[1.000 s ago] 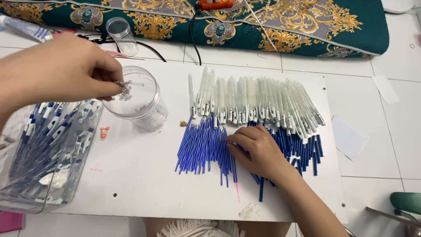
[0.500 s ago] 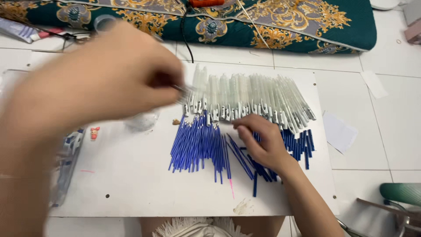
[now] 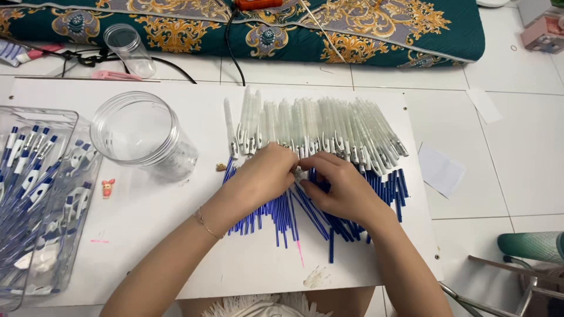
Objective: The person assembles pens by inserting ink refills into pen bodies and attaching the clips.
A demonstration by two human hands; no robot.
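A white board (image 3: pixel 147 246) is laid flat on the tiled floor (image 3: pixel 470 176). On it, a row of clear pen barrels (image 3: pixel 317 126) is spread above a row of blue refills (image 3: pixel 282 217). A clear round jar (image 3: pixel 138 135) and a clear box of assembled pens (image 3: pixel 35 194) are placed at the left.

Bright, even, diffuse light fills the scene, with only soft shadows under the hands. The white board (image 3: pixel 176 246) reads nearly washed out. Faint glare sits on the clear jar (image 3: pixel 141 135) at nine o'clock. Focus is sharp throughout, with mild wide-angle bending at the edges.
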